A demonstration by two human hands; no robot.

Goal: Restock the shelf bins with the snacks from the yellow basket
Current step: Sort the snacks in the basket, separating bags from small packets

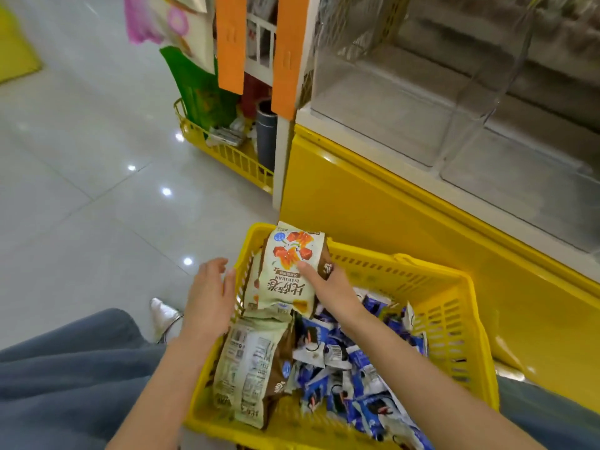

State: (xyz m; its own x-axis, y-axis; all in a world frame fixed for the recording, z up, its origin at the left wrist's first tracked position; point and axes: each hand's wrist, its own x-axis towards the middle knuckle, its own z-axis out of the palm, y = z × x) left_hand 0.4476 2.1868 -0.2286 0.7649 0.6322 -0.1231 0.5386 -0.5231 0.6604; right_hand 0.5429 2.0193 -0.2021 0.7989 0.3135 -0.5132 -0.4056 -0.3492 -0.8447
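Note:
The yellow basket (451, 306) stands on the floor in front of me, against the yellow shelf base. My right hand (328, 287) grips a pale green snack bag (289, 271) with orange and brown cubes printed on it, holding it upright at the basket's far left corner. Just outside the basket's left rim, my left hand (209, 300) hovers with relaxed fingers and holds nothing. A second pale green bag (250, 368) lies back side up along the left wall. Several small blue and white packets (354, 368) fill the right half. Clear shelf bins (406, 92) sit above on the right.
The yellow shelf base (389, 228) runs along the right behind the basket. A low yellow wire rack (227, 151) with a dark cylinder and green bag stands beyond, beside orange strips (230, 43). Grey tiled floor (81, 173) spreads to the left. My grey trouser leg (65, 368) is at lower left.

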